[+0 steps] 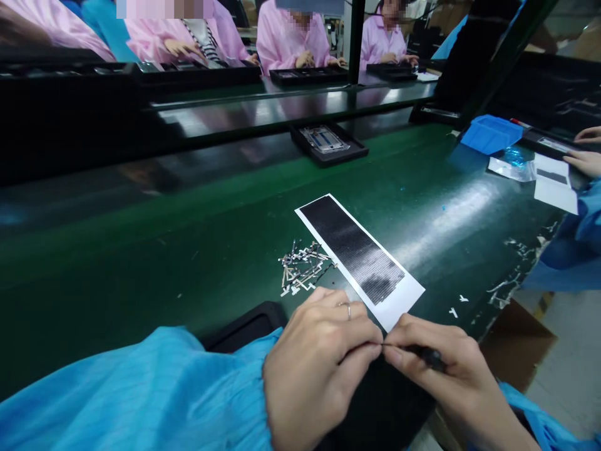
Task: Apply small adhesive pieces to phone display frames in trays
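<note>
My left hand (326,351), with a ring on one finger, is closed, thumb and forefinger pinched together at the sheet's near corner. Its fingertips almost meet those of my right hand (432,351). A thin dark piece shows between the two pinches, too small to name. My right hand is closed too, with a small black object (432,358) partly showing under its fingers. Just beyond lies a white backing sheet (407,299) carrying rows of narrow black strips (352,244). Left of it is a loose pile of small flex cables (303,266).
A black tray (323,145) with flat parts sits farther back on the green bench (225,232). Part of another black tray (248,326) shows behind my left sleeve. White scraps (453,312) lie to the right. A blue bin (491,133) stands by a co-worker's hands (585,160). Others work opposite.
</note>
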Demonstrator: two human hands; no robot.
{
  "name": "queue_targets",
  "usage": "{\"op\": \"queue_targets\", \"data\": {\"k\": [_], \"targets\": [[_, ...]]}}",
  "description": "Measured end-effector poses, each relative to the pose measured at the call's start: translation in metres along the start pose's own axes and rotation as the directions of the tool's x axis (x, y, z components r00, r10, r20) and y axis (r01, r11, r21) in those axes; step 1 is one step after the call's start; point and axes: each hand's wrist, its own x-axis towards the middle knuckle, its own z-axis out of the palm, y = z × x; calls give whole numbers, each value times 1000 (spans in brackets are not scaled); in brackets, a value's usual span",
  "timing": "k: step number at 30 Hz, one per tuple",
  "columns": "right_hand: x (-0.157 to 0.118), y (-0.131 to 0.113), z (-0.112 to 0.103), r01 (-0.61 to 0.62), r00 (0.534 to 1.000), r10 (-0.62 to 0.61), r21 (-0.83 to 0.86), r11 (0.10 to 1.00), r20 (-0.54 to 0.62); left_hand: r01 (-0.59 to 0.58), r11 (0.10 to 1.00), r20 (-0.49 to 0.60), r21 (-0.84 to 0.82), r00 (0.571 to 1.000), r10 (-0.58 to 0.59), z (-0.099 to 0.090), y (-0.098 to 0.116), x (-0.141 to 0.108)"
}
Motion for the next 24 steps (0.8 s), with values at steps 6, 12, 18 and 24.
{"op": "queue_targets", "data": {"k": [6,12,18,24], "targets": [[-5,8,-5,-60,998,60,60,996,-4,88,992,-17,-91,996,-90,0,3,-3],[-8,8,-4,-94,995,96,177,980,-3,140,964,28,-225,990,-138,-1,6,-2],[-8,5,3,-163,986,167,388,907,22,272,718,201,-641,962,-185,5,6,4],[-20,15,-18,-159,889,141,-5,987,-435,275,844,77,-460,960,-271,-15,5,-7]]}}
